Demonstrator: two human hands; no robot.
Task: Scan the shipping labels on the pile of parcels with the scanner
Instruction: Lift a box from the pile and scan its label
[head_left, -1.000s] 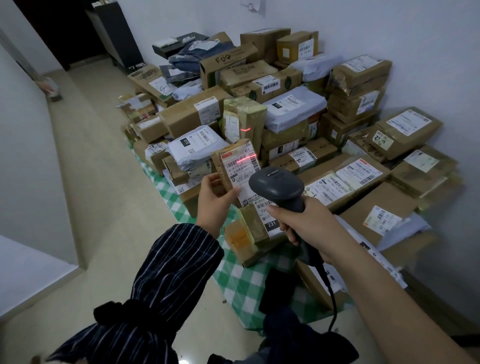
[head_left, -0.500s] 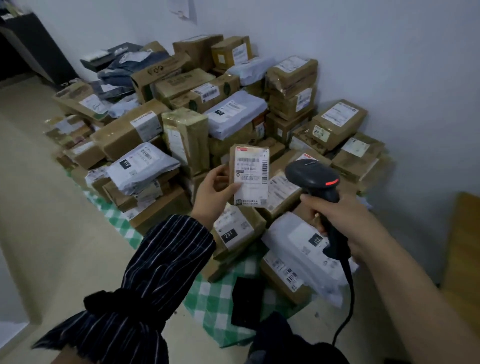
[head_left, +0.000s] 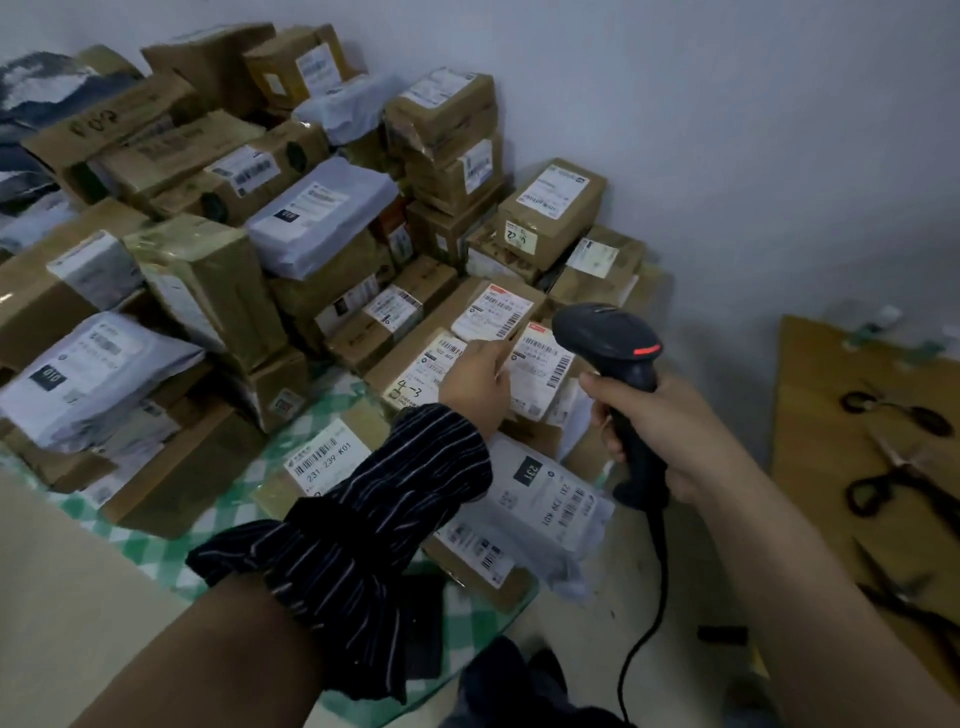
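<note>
A pile of parcels, brown boxes and grey mailer bags with white barcode labels, lies on a green checked cloth against the white wall. My left hand, in a dark striped sleeve, holds a small labelled parcel by its left edge, low over the flat boxes at the pile's right side. My right hand grips the handle of the black scanner. The scanner's head sits just right of the small parcel, with a red light on its back. No red scan line shows on any label.
The scanner's black cable hangs down to the floor. A cardboard sheet at the right carries several scissors. A grey mailer bag lies under my forearms. A dark flat object rests on the cloth's near edge.
My view has swung right. My left hand has carried the small parcel right and down to the flat boxes. The red scan line is gone and the scanner now stands beside the parcel.
</note>
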